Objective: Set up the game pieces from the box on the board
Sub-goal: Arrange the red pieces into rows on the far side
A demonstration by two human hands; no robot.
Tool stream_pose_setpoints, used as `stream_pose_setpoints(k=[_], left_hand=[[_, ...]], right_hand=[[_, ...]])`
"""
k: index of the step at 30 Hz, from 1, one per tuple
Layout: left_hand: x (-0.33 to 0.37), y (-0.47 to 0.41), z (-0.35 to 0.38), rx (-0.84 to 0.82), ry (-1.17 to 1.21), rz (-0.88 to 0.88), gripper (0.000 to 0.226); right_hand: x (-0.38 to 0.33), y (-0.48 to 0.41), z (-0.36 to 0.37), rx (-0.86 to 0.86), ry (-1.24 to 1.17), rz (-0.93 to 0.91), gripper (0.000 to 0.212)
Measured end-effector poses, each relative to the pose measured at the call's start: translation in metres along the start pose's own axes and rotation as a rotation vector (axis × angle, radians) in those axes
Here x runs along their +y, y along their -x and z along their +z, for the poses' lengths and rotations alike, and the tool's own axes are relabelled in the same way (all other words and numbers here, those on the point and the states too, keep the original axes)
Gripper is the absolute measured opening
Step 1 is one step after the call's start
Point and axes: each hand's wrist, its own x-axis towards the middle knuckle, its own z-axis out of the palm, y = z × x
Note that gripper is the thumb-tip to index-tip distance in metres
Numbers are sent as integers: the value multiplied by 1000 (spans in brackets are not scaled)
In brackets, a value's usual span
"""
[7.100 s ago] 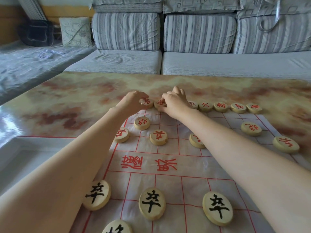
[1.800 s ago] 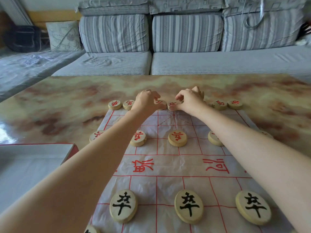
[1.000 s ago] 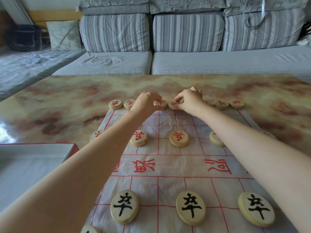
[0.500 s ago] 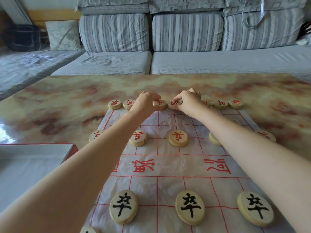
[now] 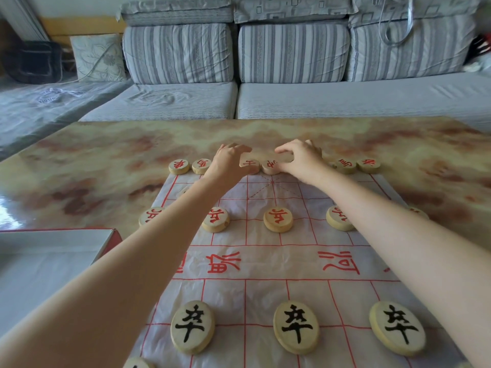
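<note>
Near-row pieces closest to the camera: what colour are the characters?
The near-row pieces carry black characters on pale wood. The head view shows it best.

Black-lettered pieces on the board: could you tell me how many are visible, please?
3, in one near row: left piece, middle piece, right piece. Another disc is cut off at the bottom edge; others may be hidden.

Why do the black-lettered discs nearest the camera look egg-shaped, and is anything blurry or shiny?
Head view: the wide-angle lens stretches the black-lettered pieces into ovals and bows the sofa; the red-lettered pieces in the left hand and right hand are smeared, probably motion; white glare at the left edge of the table.
</note>
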Motion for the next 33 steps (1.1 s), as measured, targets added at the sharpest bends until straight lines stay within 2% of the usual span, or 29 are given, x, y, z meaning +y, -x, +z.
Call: stream_pose_setpoints(k=[6,13,17,26,33], left_hand=[[20,-2,2,-18,-11,53,42],[37,-7,14,-31,-43,7,44],[34,-11,17,-35,-39,-5,45],[25,-15,23,-77,-72,60,40],[41,-11,21,-7,-39,82,44]], right_hand=[[45,5,-38,60,-77,132,23],[66,16,-31,62,-118,176,15],[65,17,-30,85,-114,164,24],[71,23,-30,94,-95,155,22],[71,20,-33,96,-71,188,26]])
